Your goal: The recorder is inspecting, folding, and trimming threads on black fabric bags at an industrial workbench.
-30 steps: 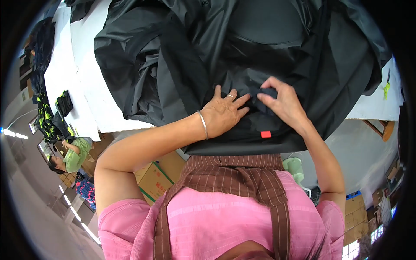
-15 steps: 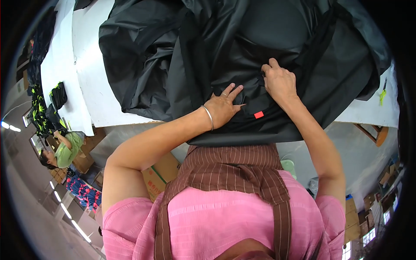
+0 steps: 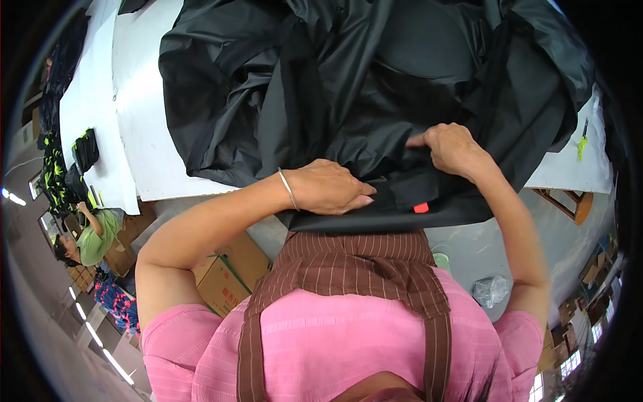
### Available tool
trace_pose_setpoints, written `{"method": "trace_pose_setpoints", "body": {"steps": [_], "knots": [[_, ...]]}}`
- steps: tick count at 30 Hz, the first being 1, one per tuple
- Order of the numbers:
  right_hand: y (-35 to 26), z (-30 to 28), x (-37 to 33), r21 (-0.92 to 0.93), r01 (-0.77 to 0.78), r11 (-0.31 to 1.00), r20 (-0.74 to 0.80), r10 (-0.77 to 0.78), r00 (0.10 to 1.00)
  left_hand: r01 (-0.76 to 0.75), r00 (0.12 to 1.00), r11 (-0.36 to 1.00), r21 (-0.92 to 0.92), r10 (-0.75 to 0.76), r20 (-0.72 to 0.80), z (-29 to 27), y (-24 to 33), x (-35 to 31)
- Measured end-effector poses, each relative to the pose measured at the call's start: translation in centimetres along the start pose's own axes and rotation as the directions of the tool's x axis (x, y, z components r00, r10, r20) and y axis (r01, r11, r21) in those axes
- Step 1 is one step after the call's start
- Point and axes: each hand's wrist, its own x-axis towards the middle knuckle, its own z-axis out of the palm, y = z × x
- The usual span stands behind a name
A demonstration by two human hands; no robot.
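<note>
Keep black cloth flat across frame's upper centre, with left hand bunched, right hand partly curled, pinching grip indeterminable.

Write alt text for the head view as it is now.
A person's left hand, with a bracelet at its wrist, is near the close edge of black cloth on a white table; the right hand is over the cloth, beyond a red tag. A co-worker is at far left.
</note>
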Motion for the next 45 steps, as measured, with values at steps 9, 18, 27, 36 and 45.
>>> {"method": "trace_pose_setpoints", "body": {"steps": [9, 18, 27, 36, 45], "knots": [[-6.2, 1.5, 5.6, -0.327, 0.141, 0.935, -0.318, -0.249, 0.915, -0.044, 0.999, 0.992, 0.117, 0.045, -0.008, 1.5, 1.1, -0.3], [-4.8, 2.1, 8.8, -0.273, 0.277, 0.921, -0.447, -0.377, 0.811, 0.023, 0.99, 0.999, 0.024, -0.02, -0.141, 3.4, 0.9, -2.1], [-1.9, -2.4, 11.1, -0.11, 0.091, 0.99, -0.556, -0.137, 0.82, 0.066, 0.97, 0.985, -0.157, -0.1, -0.223, 2.1, 1.4, -4.9], [-1.9, -1.6, 10.0, -0.059, 0.081, 0.995, -0.576, -0.1, 0.811, 0.081, 0.995, 0.989, -0.122, -0.088, -0.054, 4.0, 0.2, -3.3], [-5.6, 1.2, -0.3, -0.121, 0.288, 0.95, -0.492, -0.309, 0.814, -0.181, 0.847, 0.914, -0.364, -0.043, -0.529, -2.8, -2.6, -1.2]]}}
